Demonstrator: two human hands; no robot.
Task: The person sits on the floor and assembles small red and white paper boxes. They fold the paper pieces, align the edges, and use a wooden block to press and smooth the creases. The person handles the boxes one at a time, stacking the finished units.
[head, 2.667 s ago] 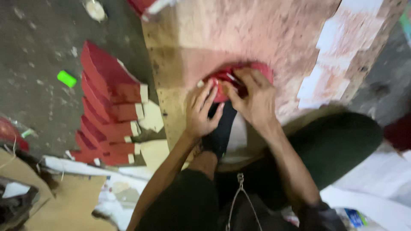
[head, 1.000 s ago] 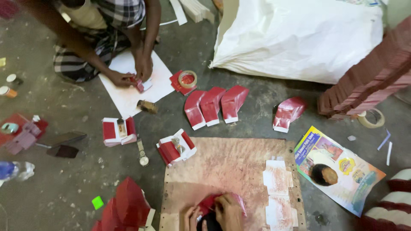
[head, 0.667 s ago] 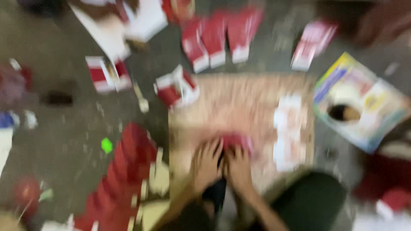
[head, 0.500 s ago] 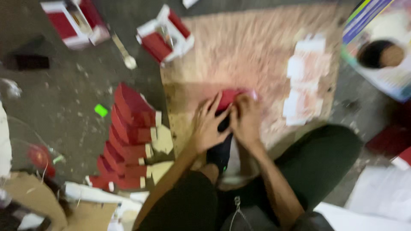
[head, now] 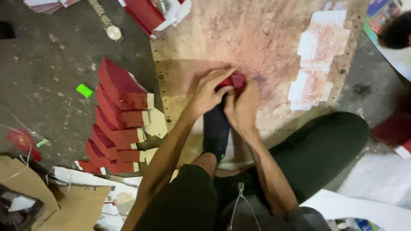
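Both hands press together on a small red paper piece [head: 236,79] lying on a stained brown board [head: 257,38] on the floor. My left hand [head: 208,92] grips its near left side with fingers curled over it. My right hand [head: 243,105] covers its right side, thumb against the left hand. Most of the red piece is hidden under the fingers. A foot in a dark sock [head: 216,130] rests on the board just below the hands.
A slanted stack of folded red boxes [head: 117,117] stands left of the board. A wristwatch [head: 107,21], a green lighter-like object [head: 84,90], white paper pieces [head: 317,64] on the board, brown cardboard [head: 64,205] and a printed sheet [head: 385,25] lie around.
The view swung down from the wider floor, where another person sat working, and closed in on my hands. Both hands stayed on the red piece.
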